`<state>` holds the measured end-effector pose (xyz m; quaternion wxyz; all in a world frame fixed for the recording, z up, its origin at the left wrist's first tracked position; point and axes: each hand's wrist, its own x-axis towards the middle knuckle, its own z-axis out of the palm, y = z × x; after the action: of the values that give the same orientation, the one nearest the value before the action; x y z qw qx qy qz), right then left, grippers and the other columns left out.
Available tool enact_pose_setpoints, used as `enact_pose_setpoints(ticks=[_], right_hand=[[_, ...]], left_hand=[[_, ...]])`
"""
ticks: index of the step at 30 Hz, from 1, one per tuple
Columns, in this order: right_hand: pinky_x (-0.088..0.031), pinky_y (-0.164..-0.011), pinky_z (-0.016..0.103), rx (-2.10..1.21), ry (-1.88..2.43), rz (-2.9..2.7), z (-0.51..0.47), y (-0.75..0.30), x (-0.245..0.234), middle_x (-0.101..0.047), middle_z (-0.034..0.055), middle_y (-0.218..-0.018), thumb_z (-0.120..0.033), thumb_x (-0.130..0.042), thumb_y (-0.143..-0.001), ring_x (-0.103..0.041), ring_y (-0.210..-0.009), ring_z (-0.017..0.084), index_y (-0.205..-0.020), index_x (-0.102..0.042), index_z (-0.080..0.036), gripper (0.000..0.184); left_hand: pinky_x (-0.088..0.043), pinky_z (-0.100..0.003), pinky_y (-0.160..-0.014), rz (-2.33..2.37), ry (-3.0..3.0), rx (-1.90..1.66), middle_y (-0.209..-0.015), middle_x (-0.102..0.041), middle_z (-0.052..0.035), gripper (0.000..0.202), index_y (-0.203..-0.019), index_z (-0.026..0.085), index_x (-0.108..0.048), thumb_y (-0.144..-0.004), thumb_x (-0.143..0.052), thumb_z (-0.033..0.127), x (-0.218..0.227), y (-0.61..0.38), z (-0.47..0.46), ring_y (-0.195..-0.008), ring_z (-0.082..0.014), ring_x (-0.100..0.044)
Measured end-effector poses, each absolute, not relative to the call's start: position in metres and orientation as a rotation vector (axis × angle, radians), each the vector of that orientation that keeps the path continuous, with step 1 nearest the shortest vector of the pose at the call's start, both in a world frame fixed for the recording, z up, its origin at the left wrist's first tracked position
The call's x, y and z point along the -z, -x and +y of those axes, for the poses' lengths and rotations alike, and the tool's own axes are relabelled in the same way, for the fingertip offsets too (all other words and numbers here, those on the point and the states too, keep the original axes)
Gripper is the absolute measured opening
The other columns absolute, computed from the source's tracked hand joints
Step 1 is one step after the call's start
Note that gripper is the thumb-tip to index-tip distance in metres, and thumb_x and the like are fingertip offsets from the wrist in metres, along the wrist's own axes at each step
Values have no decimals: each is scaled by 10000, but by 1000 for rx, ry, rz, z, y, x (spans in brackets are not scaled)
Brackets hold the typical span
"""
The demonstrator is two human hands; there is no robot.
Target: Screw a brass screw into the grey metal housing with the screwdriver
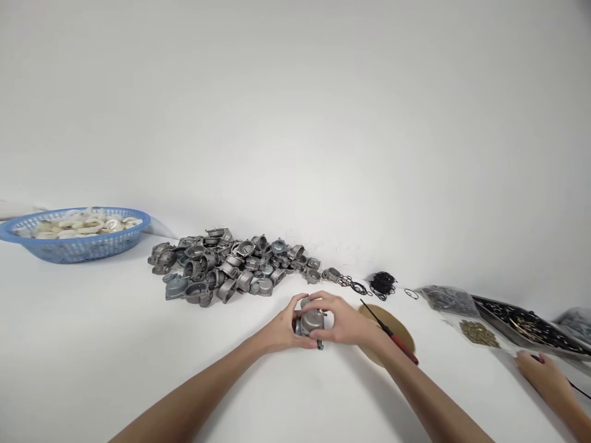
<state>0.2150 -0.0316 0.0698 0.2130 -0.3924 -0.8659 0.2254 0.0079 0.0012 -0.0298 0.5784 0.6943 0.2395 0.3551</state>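
Note:
Between both hands, above the white table, is a grey cast-metal housing [313,321] with a rounded cup shape. My left hand [282,326] grips its left side, thumb low and fingers over the top. My right hand [340,319] closes round it from the right, fingers across its upper part. The fingers hide some of its edges. Just beyond lies a big heap of similar grey metal housings [226,264]. A screwdriver [392,335] with a red and black handle rests on a tan round disc [406,332] beside my right forearm.
A blue plastic basket [83,249] of whitish rings stands at far left. Black rubber rings [382,284] lie along the wall. To the right are a plastic bag [450,301], small brass-coloured parts [479,333], a tray [526,338] of black parts, and another person's hand [540,372].

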Motion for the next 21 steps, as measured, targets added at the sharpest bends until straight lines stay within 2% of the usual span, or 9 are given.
enact_pose_setpoints(ticks=[4, 7, 10, 13, 16, 21], right_hand=[[-467, -1033, 443, -569, 1150, -2317, -44, -230, -60, -550, 44, -1411, -387, -717, -832, -574, -1219, 273, -1284, -638, -359, 459], [-488, -989, 432, -378, 1375, -2140, -46, -269, -63, -609, 60, -1357, -476, -612, -905, -623, -1141, 261, -1287, -629, -326, 410], [-524, -844, 426, -109, 1773, -2012, -46, -317, -63, -704, 103, -1175, -485, -588, -895, -670, -1000, 293, -1212, -676, -269, 393], [-522, -654, 345, -225, 2022, -2030, -48, -353, -61, -748, 82, -996, -466, -652, -829, -701, -829, 279, -1162, -705, -298, 377], [-506, -590, 287, -384, 1941, -2023, -50, -361, -63, -767, 56, -911, -418, -625, -854, -718, -774, 243, -1106, -725, -293, 298], [-533, -659, 274, -311, 1748, -1917, -57, -316, -55, -781, 36, -856, -403, -614, -895, -734, -766, 215, -1181, -676, -257, 327]], left_hand=[[-446, -460, -1030, 565, -1629, -761, -1323, -622, -154, 925, -1421, 245, -383, -657, -897, 340, 20, -9, -4, -1248, -324, -576], [-432, -464, -1058, 607, -1627, -734, -1331, -623, -156, 867, -1386, 231, -430, -662, -893, 343, 19, -9, -5, -1274, -325, -560], [-423, -469, -1076, 638, -1621, -721, -1352, -610, -164, 857, -1393, 229, -436, -673, -886, 348, 22, -8, -3, -1290, -323, -550], [-400, -481, -1105, 644, -1632, -714, -1365, -602, -171, 850, -1390, 212, -449, -674, -884, 351, 24, -8, 0, -1300, -323, -542], [-390, -489, -1119, 611, -1649, -711, -1373, -596, -169, 824, -1389, 204, -458, -691, -871, 349, 25, -8, 1, -1301, -320, -538], [-399, -492, -1110, 591, -1652, -732, -1358, -604, -165, 847, -1420, 200, -433, -704, -861, 345, 26, -9, 0, -1282, -325, -549]])
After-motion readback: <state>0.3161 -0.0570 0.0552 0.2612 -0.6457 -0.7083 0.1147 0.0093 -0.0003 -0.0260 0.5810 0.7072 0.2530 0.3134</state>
